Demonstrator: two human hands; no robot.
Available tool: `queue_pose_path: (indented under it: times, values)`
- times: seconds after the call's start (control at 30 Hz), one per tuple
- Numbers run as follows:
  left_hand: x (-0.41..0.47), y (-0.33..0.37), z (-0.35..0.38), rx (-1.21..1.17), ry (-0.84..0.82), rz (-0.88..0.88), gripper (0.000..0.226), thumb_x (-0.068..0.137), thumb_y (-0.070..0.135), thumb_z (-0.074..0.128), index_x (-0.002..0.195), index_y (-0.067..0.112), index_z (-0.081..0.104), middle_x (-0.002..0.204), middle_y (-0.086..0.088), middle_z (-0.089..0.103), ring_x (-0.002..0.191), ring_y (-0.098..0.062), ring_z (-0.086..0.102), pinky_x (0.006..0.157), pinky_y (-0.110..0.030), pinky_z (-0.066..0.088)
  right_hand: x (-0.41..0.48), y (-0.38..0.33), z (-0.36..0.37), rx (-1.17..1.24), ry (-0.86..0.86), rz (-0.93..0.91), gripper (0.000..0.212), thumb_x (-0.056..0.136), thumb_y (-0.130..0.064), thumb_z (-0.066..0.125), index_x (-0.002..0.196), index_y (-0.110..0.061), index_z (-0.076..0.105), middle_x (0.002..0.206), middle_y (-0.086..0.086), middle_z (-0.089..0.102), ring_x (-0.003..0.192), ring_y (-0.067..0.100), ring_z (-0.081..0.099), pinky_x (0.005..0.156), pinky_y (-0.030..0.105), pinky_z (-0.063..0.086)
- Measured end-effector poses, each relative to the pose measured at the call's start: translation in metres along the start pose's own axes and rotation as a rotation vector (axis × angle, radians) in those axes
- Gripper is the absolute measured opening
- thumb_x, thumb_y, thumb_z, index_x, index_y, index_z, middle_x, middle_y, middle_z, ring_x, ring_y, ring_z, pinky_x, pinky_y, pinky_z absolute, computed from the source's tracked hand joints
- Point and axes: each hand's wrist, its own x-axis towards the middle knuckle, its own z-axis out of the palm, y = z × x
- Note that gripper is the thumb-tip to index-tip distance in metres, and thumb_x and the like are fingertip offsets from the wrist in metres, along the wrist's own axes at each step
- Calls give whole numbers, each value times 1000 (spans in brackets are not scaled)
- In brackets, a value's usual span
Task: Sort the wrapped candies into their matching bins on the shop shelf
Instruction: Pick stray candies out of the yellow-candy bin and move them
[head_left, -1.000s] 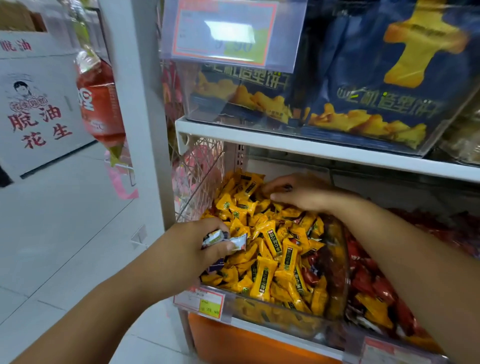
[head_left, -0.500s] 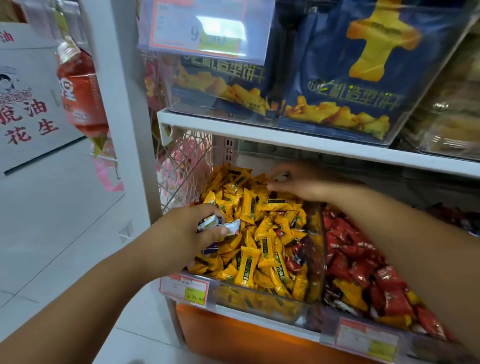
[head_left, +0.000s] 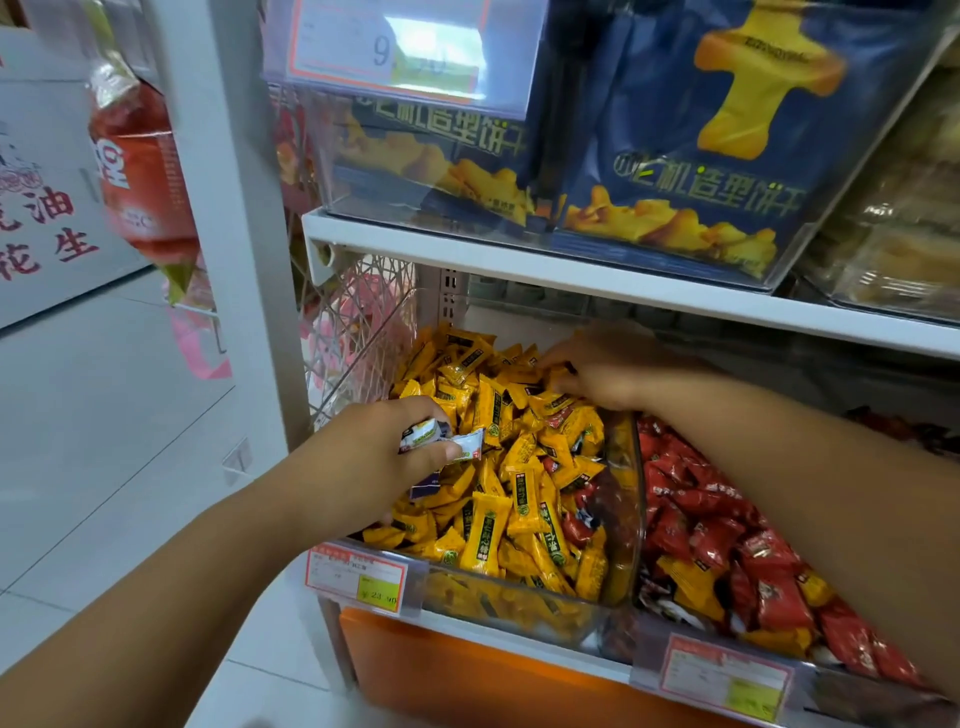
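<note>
A clear bin (head_left: 519, 590) on the lower shelf is heaped with yellow wrapped candies (head_left: 488, 525), with a few red ones (head_left: 576, 527) mixed in at its right side. The neighbouring bin holds red wrapped candies (head_left: 701, 525) with some yellow strays (head_left: 683, 574). My left hand (head_left: 363, 462) hovers over the yellow bin's front left and grips a few white wrapped candies (head_left: 447, 441). My right hand (head_left: 602, 366) reaches to the back of the yellow bin. Its fingers curl down into the pile, hiding the fingertips.
The shelf board (head_left: 623, 283) sits close above the bins and carries blue biscuit bags (head_left: 691, 171) in a clear box. Price tags (head_left: 358, 579) hang on the bin fronts. A white pillar (head_left: 244, 260), a wire basket (head_left: 358, 322) and a hanging red bag (head_left: 140, 171) stand to the left.
My right hand has shifted slightly rightward along the back of the yellow pile. My left hand keeps hold of the white candies in about the same spot.
</note>
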Motion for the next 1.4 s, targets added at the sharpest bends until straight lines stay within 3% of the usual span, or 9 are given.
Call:
queue_pose_path:
  times: [0.1, 0.2, 0.3, 0.5, 0.6, 0.97, 1.13, 1.27, 1.4]
  values:
    - [3, 0, 0, 15, 9, 16, 8, 94, 42, 54, 102, 40, 51, 76, 10, 55, 52, -9, 65, 41, -12, 42, -6, 2, 2, 53, 166, -38, 30, 93, -36, 59, 123, -38, 60, 119, -7, 61, 111, 17, 56, 94, 31, 43]
    - [7, -1, 3, 11, 4, 36, 8, 94, 43, 54, 100, 41, 49, 78, 7, 56, 52, -12, 65, 41, -14, 41, -12, 0, 1, -10, -58, -150, 15, 91, -34, 63, 106, -36, 68, 104, -15, 64, 100, 9, 60, 91, 28, 46]
    - [8, 0, 6, 12, -4, 43, 9, 93, 44, 53, 101, 42, 49, 80, 5, 56, 49, -11, 64, 41, -13, 42, -9, -3, 1, -80, -181, -148, 26, 93, -34, 61, 118, -34, 65, 120, -13, 63, 107, 12, 59, 96, 30, 45]
    - [11, 13, 12, -23, 22, 112, 13, 94, 39, 55, 104, 32, 56, 62, 6, 50, 44, -5, 52, 45, -23, 49, -41, -5, -11, 257, 112, -80, 19, 94, -39, 57, 110, -37, 65, 115, -12, 63, 99, 6, 58, 89, 30, 49]
    - [13, 36, 23, -39, 29, 196, 14, 94, 39, 55, 105, 31, 57, 60, 7, 50, 44, -1, 51, 40, -14, 34, -97, 1, -11, 428, 219, 34, 14, 93, -44, 56, 105, -46, 62, 90, -21, 62, 74, -8, 57, 63, 10, 43]
    - [20, 198, 134, -180, -18, 500, 12, 94, 40, 56, 102, 31, 57, 73, 8, 58, 53, -4, 48, 47, -15, 32, -268, 124, 24, 517, 689, 603, 15, 91, -23, 64, 86, -38, 63, 87, -8, 62, 78, 6, 59, 62, 24, 39]
    - [57, 277, 201, -13, 36, 583, 27, 97, 38, 53, 116, 20, 56, 112, -5, 60, 103, -25, 55, 81, -35, 45, -289, 169, 48, 506, 619, 684, 14, 93, -17, 61, 106, -17, 69, 97, 5, 48, 84, 26, 53, 68, 26, 34]
    - [83, 299, 232, 187, 3, 546, 30, 95, 33, 57, 120, 19, 54, 119, -10, 56, 112, -29, 53, 88, -35, 42, -285, 184, 57, 599, 627, 677, 13, 94, -17, 61, 105, -19, 66, 101, 6, 50, 93, 23, 53, 74, 25, 36]
    - [89, 294, 226, 339, -157, 555, 76, 86, 49, 66, 148, 28, 28, 146, -8, 40, 135, -28, 34, 108, -33, 26, -283, 189, 62, 669, 518, 662, 29, 91, -26, 64, 119, -33, 59, 105, -3, 49, 110, 21, 48, 93, 36, 43]
